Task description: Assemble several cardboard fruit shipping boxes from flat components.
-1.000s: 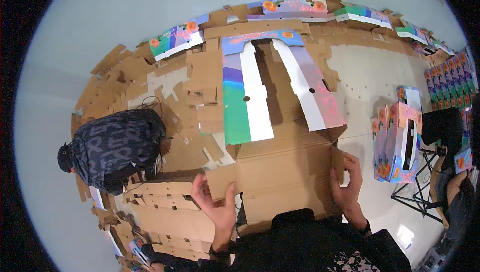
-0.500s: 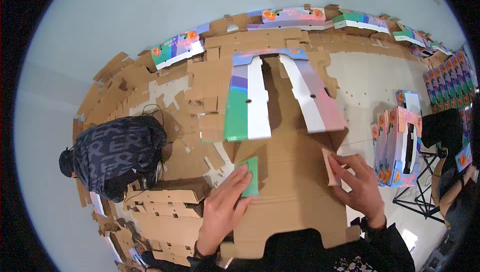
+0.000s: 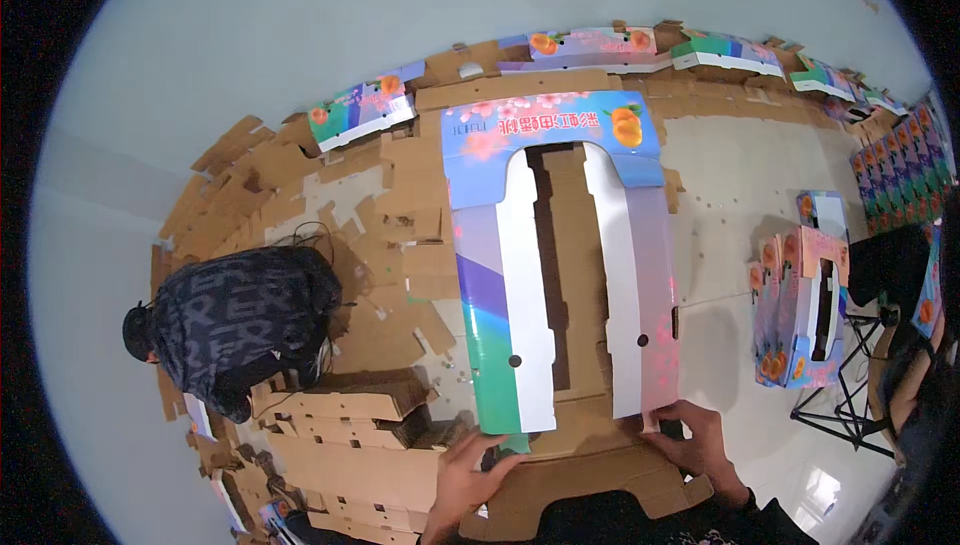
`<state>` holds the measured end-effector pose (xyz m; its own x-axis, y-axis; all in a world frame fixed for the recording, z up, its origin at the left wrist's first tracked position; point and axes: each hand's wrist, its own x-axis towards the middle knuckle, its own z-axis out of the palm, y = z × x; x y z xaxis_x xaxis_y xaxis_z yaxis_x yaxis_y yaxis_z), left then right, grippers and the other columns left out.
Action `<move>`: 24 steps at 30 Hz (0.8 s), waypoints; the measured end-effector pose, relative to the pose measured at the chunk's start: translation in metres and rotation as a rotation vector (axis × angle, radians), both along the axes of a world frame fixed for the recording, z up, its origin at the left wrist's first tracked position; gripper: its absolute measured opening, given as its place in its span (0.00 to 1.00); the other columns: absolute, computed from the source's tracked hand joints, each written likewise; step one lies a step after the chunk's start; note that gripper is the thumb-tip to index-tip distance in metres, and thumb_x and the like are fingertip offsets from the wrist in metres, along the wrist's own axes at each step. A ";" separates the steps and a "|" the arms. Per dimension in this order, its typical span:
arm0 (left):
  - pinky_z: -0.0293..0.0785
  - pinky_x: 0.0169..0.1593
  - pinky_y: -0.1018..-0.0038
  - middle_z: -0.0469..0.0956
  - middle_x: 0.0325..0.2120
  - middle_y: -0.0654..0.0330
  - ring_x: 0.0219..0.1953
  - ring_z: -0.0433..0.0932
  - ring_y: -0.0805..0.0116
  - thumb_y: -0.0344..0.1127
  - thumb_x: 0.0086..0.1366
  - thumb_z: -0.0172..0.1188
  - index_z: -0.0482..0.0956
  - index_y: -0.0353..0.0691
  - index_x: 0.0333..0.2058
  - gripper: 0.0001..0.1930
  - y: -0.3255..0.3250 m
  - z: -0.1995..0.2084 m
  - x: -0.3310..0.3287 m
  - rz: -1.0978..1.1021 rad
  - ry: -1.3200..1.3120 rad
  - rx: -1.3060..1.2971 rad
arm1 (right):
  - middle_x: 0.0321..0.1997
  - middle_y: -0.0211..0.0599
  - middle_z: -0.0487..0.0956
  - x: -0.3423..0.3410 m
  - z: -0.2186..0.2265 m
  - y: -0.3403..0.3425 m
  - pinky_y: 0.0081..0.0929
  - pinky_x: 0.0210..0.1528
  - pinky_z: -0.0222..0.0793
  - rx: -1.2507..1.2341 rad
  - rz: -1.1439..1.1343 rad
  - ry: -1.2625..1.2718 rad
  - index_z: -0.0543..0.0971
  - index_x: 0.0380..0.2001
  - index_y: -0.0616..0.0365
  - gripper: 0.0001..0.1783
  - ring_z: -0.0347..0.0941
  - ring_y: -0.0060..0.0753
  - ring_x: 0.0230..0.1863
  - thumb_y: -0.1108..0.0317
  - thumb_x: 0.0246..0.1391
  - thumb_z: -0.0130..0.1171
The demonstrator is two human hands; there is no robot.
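In front of me stands a partly folded cardboard fruit box (image 3: 485, 290), printed blue, purple, green and pink. White strips edge the long opening in its top, and bare brown cardboard shows inside. Its far end panel is folded up, with the blue flap lying over the side panels. At the near left corner my left hand (image 3: 472, 475) pinches a small green flap. My right hand (image 3: 697, 443) grips the near right corner by its small pink flap, fingers curled. Between my hands the brown near end panel (image 3: 590, 480) lies folded out toward my body.
On the left a person (image 3: 240, 310) in a dark patterned jacket crouches beside stacked brown cardboard (image 3: 350, 460). Several folded boxes (image 3: 800, 310) stand at the right by a black folding stool (image 3: 850, 385). Cardboard and printed boxes line the wall; another person's arm (image 3: 910, 380) shows far right.
The box has come nearer to me and its side panels stand straighter, with the far blue flap now folded over them. Both hands moved down toward me, to the near corners.
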<state>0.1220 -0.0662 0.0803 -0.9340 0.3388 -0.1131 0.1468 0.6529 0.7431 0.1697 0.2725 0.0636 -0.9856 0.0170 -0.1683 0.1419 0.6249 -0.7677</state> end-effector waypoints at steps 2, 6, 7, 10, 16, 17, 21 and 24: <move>0.80 0.41 0.67 0.82 0.37 0.50 0.36 0.83 0.60 0.36 0.47 0.80 0.79 0.33 0.47 0.28 0.003 0.000 0.003 0.161 0.012 -0.024 | 0.35 0.38 0.83 0.000 -0.006 0.001 0.32 0.38 0.77 -0.035 -0.038 -0.046 0.79 0.38 0.60 0.22 0.82 0.35 0.32 0.66 0.40 0.78; 0.79 0.45 0.66 0.82 0.38 0.49 0.39 0.83 0.58 0.35 0.42 0.82 0.71 0.31 0.55 0.41 0.024 0.005 -0.012 0.505 -0.083 0.387 | 0.33 0.45 0.83 -0.013 -0.001 -0.002 0.31 0.40 0.78 -0.161 -0.262 -0.089 0.71 0.55 0.62 0.44 0.82 0.39 0.34 0.53 0.38 0.80; 0.79 0.41 0.66 0.81 0.33 0.47 0.35 0.83 0.57 0.40 0.44 0.81 0.67 0.29 0.57 0.44 0.023 0.011 -0.020 0.434 -0.091 0.278 | 0.33 0.45 0.83 -0.019 0.003 -0.003 0.31 0.40 0.78 -0.161 -0.261 -0.087 0.71 0.55 0.62 0.44 0.82 0.39 0.34 0.53 0.38 0.80; 0.79 0.36 0.64 0.80 0.29 0.44 0.30 0.83 0.54 0.49 0.47 0.78 0.65 0.27 0.59 0.48 0.018 0.021 -0.048 0.186 -0.080 0.007 | 0.31 0.45 0.82 -0.040 0.016 0.003 0.33 0.38 0.79 -0.203 -0.205 -0.075 0.62 0.61 0.63 0.52 0.82 0.41 0.33 0.50 0.39 0.78; 0.79 0.34 0.58 0.80 0.28 0.39 0.30 0.82 0.45 0.46 0.52 0.70 0.70 0.28 0.57 0.39 0.011 0.009 -0.063 0.000 -0.032 -0.339 | 0.21 0.42 0.80 -0.057 0.008 0.010 0.32 0.30 0.76 0.061 0.032 -0.024 0.74 0.47 0.66 0.32 0.80 0.42 0.23 0.59 0.42 0.74; 0.79 0.34 0.57 0.80 0.27 0.39 0.30 0.82 0.43 0.41 0.52 0.68 0.71 0.28 0.57 0.35 0.010 0.005 -0.063 0.019 -0.003 -0.366 | 0.21 0.42 0.80 -0.057 0.004 0.010 0.33 0.30 0.76 0.116 0.021 -0.009 0.74 0.46 0.65 0.29 0.80 0.43 0.23 0.63 0.42 0.72; 0.78 0.35 0.56 0.80 0.28 0.39 0.31 0.81 0.41 0.36 0.51 0.65 0.71 0.28 0.57 0.33 0.007 -0.004 -0.060 0.030 0.029 -0.263 | 0.25 0.50 0.81 -0.053 -0.003 0.016 0.42 0.33 0.77 0.155 0.069 -0.099 0.70 0.56 0.63 0.36 0.80 0.54 0.29 0.66 0.42 0.68; 0.78 0.38 0.57 0.80 0.31 0.39 0.34 0.81 0.42 0.36 0.52 0.67 0.71 0.29 0.57 0.33 0.001 0.005 -0.051 0.052 -0.016 -0.211 | 0.24 0.47 0.81 -0.049 0.004 0.021 0.42 0.31 0.77 0.086 0.108 -0.098 0.70 0.58 0.63 0.35 0.80 0.53 0.27 0.67 0.44 0.66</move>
<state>0.0709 -0.0650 0.0850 -0.9471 0.2573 -0.1917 0.0977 0.8004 0.5914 0.1207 0.2933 0.0679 -0.9613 -0.0697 -0.2665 0.1420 0.7037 -0.6962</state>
